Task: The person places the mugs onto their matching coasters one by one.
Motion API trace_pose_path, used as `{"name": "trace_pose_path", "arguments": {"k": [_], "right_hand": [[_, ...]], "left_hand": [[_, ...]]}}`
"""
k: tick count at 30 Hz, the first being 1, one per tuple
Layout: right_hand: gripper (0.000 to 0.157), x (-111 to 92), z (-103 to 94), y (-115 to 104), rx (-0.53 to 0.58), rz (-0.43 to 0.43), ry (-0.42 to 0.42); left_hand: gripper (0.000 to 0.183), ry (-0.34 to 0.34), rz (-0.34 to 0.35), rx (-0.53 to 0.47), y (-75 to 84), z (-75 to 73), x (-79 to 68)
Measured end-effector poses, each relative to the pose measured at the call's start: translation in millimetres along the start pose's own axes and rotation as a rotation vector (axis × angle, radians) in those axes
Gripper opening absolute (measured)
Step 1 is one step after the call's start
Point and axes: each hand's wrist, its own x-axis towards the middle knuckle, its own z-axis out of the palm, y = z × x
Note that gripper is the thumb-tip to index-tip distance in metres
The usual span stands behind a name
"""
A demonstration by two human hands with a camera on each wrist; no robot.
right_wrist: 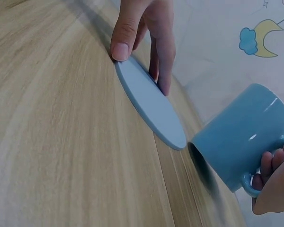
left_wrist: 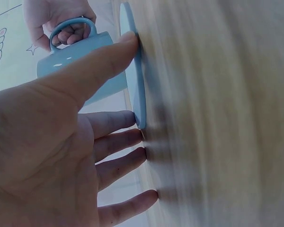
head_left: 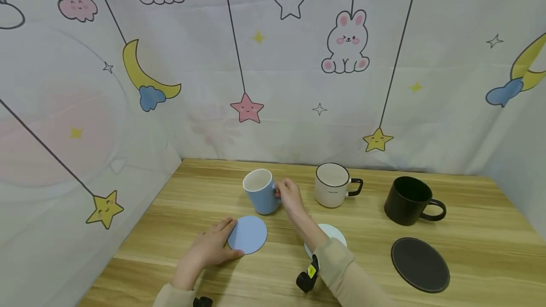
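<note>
Fingers of my right hand (head_left: 291, 195) grip the handle of a light blue mug (head_left: 263, 198), upright with a slight lean in the head view. In the right wrist view a shadow shows beneath the mug (right_wrist: 244, 135), and its base looks slightly above the table. A round blue coaster (head_left: 250, 235) lies flat in front of it. My left hand (head_left: 213, 244) holds the coaster's left side, thumb on the near edge and index finger on the far edge. The other fingertips touch the table in the left wrist view.
A white mug (head_left: 331, 186) with a black rim stands right of the blue one. Under my right forearm lies a pale coaster (head_left: 334, 232), partly hidden. Farther right are a black mug (head_left: 407, 201) and a black coaster (head_left: 420, 264). A printed curtain (head_left: 290, 70) borders the wooden table (head_left: 256, 278).
</note>
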Motion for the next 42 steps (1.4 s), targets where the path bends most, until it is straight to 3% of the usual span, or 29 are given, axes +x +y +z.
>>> {"name": "trace_pose_path", "arguments": {"k": [10, 42], "right_hand": [[0.024, -7.8, -0.9, -6.6, 0.044, 0.044, -0.019], [0.024, -44.1, -0.7, -10.0, 0.232, 0.059, -0.036]], "left_hand": [[0.086, 0.008, 0.004, -0.001, 0.9, -0.1, 0.4], [0.087, -0.007, -0.001, -0.001, 0.6, -0.1, 0.9]]}}
